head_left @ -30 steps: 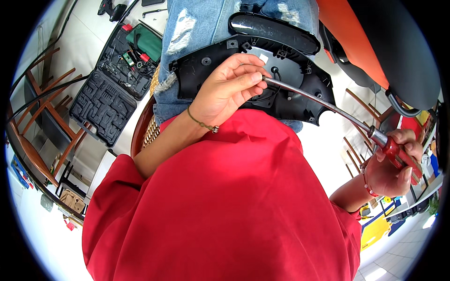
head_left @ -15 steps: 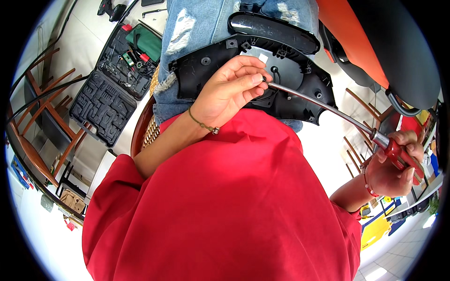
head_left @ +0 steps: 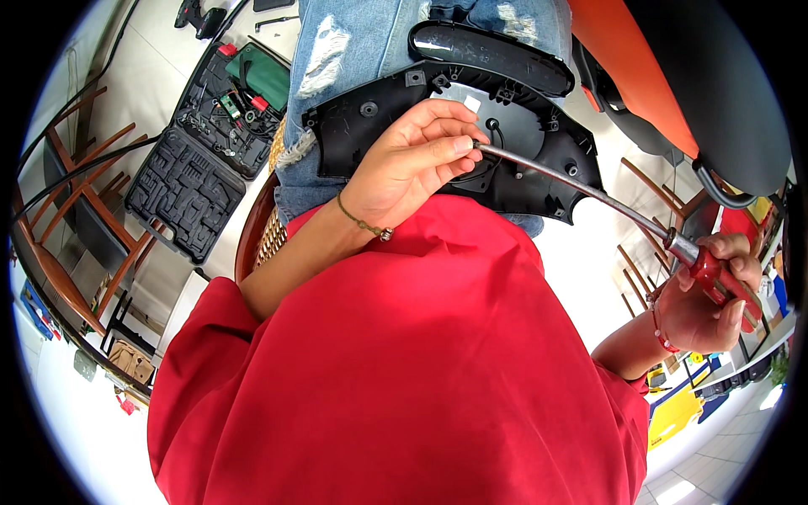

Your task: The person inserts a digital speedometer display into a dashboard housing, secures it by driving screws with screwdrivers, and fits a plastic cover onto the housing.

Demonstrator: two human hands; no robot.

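A long screwdriver (head_left: 581, 187) with a steel shaft and red handle slants across the right side of the head view. My right hand (head_left: 694, 316) is closed round its handle. At the tip, my left hand (head_left: 412, 160) pinches a small black screw, mostly hidden by the thumb and fingertips. Just beyond that hand, a wide black plastic cover (head_left: 349, 126) lies across my lap with its ribbed inner side showing. It has a grey centre plate and a short black cable. A glossy black curved panel (head_left: 488, 52) rests along its far edge.
On the floor at left lies an open tool case (head_left: 189, 202) with loose small parts and a green pouch. Beyond it is a black power tool (head_left: 200, 18). A large orange and black body (head_left: 640, 67) stands close at upper right. Wooden chairs (head_left: 71, 286) stand at both sides.
The screwdriver's tip has come slightly closer into the left fingertips, so the small black screw shows less. Both hands stay almost in place.
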